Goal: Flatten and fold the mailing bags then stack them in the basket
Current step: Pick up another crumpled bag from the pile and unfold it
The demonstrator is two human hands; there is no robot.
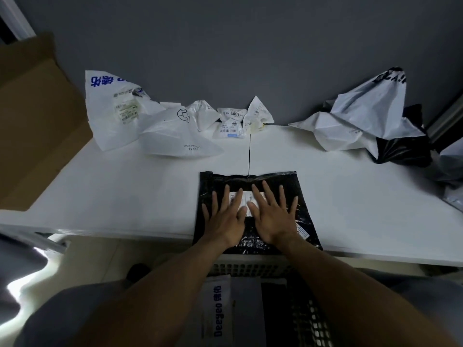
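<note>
A black mailing bag (pixel 304 182) with a white label lies flat on the white table (pixel 125 191), its near edge hanging over the table's front. My left hand (pixel 225 216) and my right hand (pixel 271 214) press side by side on its middle, palms down and fingers spread straight. Below the table edge sits a white perforated basket (pixel 248 269) holding folded bags, among them a white bag (pixel 218 309) with blue print and a dark one.
Several crumpled white mailing bags (pixel 117 108) lie along the table's back edge by the grey wall. A white bag (pixel 363 116) and a black bag (pixel 403 151) are heaped at the right. A cardboard box (pixel 35 116) stands at the left.
</note>
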